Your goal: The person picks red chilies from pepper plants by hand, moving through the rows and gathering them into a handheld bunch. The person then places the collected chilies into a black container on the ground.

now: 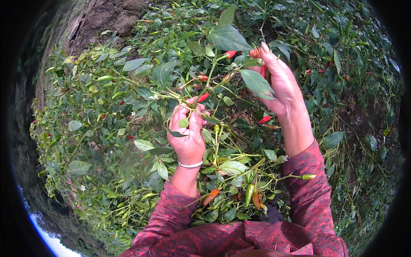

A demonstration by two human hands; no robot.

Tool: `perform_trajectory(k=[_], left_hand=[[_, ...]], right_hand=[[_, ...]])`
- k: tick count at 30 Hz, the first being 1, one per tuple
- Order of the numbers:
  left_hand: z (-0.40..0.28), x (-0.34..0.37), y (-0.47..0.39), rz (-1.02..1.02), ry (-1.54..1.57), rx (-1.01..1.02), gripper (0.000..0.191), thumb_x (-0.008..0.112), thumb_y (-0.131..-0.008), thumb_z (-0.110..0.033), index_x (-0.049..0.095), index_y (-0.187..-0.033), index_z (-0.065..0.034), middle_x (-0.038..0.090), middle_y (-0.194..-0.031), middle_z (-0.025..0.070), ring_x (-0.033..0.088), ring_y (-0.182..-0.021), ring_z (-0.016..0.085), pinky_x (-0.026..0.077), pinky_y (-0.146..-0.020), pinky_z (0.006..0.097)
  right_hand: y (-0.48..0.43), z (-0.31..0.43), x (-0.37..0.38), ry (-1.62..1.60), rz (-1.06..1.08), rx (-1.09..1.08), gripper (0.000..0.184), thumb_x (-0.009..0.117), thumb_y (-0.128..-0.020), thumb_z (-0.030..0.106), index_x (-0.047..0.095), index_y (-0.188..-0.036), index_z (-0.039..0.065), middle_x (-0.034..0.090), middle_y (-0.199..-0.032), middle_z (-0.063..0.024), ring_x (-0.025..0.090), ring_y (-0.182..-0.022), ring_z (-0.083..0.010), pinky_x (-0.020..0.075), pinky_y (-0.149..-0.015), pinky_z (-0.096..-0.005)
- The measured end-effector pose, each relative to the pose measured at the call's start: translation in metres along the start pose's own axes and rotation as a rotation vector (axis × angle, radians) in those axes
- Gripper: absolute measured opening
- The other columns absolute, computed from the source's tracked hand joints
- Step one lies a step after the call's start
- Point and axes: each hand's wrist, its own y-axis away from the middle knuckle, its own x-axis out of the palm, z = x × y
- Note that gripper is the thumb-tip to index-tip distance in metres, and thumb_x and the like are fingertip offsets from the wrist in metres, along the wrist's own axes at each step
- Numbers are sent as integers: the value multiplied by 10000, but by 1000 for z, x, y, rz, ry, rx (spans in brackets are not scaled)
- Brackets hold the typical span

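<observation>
My left hand (189,131), with a pale bangle at the wrist, grips a green chili plant stem (191,107). A red chili pepper (203,97) stands just above its fingers. My right hand (277,75) is raised at the upper right, its fingers curled around red chilies (263,71) that show between the fingers and palm. A large green leaf (257,84) partly covers that palm. Between my hands, another red chili (230,54) hangs on the branch. Lower down, a green chili (249,194) and an orange-red one (211,196) hang near my body.
Dense chili plants with green and red fruit surround both arms. A brown rock (109,19) lies at the upper left. One branch with a green chili (308,177) crosses in front of my right sleeve (306,189).
</observation>
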Motion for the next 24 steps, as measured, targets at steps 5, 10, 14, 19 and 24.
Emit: perform_trajectory(k=[5, 10, 14, 19, 24], left_hand=[[8, 1, 3, 7, 11, 66, 109, 550, -881, 37, 506, -981, 39, 603, -1046, 142, 630, -793, 172, 522, -604, 237], [11, -1, 4, 23, 58, 101, 155, 559, -865, 67, 495, -999, 24, 589, -1070, 154, 620, -806, 195, 539, -637, 276], [9, -1, 5, 29, 128, 84, 176, 562, -859, 75, 498, -1016, 30, 585, -1068, 159, 613, -810, 203, 550, -677, 306], [7, -1, 4, 11, 124, 65, 167, 564, -862, 58, 506, -1018, 40, 586, -1043, 148, 611, -802, 187, 548, -692, 294], [2, 1, 5, 18, 81, 56, 148, 573, -870, 26, 533, -1011, 53, 585, -995, 127, 607, -784, 169, 527, -631, 265]], right_hand=[[-3, 21, 16, 553, -52, -352, 165, 718, -805, 153, 650, -899, 36, 603, -711, 23, 501, -552, -32, 406, -494, -195], [-5, 16, 25, 970, 208, -499, 154, 689, -808, 118, 684, -910, 3, 669, -734, -16, 584, -691, -48, 488, -647, -241], [-6, 15, 21, 1060, 292, -571, 142, 671, -792, 79, 681, -918, 15, 682, -782, -68, 618, -723, -97, 498, -692, -264], [-2, 19, 21, 1167, 340, -653, 123, 647, -801, 42, 653, -920, 12, 652, -802, -62, 621, -737, -127, 502, -683, -268], [-1, 12, 19, 1410, 287, -978, 103, 631, -801, 15, 629, -904, 7, 612, -774, -71, 607, -685, -153, 497, -603, -275]])
